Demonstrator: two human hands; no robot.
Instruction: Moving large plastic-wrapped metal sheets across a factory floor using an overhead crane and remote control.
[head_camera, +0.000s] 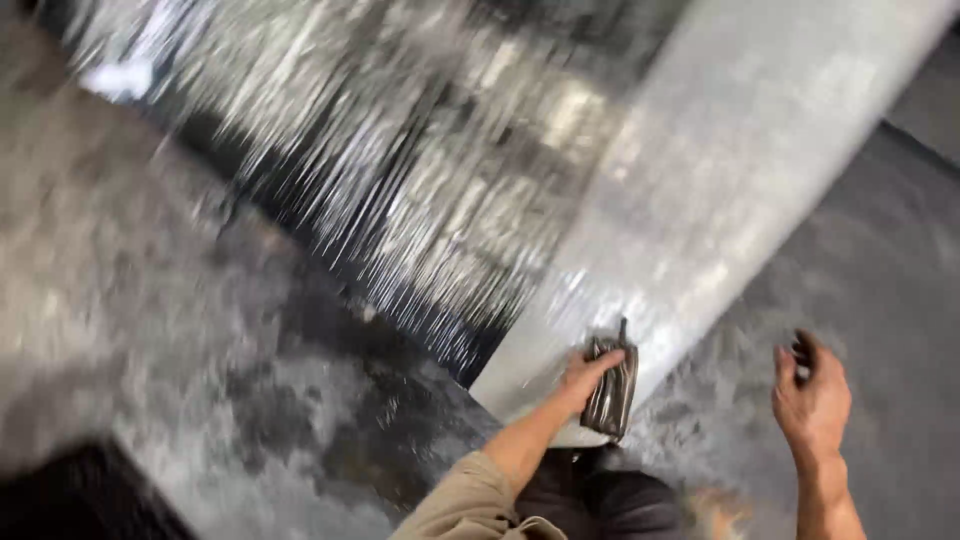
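While your head camera blurs with motion, your left hand (585, 375) grips a dark, shiny flat tool (612, 390), fingers wrapped over its top edge, pressed against the near end of a long silvery sheet (720, 180). Your right hand (812, 395) hangs well apart to the right, fingers curled around a small dark object (801, 352) over stained concrete floor (200, 330).

A dark, shiny metal tool (611, 388) with a thin stem poking up from its top sits upright in the left hand (585, 375), pressed against the lower end of a long silvery sheet (720, 180) that runs slantwise up and right. A small dark object (802, 352), blurred, is pinched in the right hand (812, 398)
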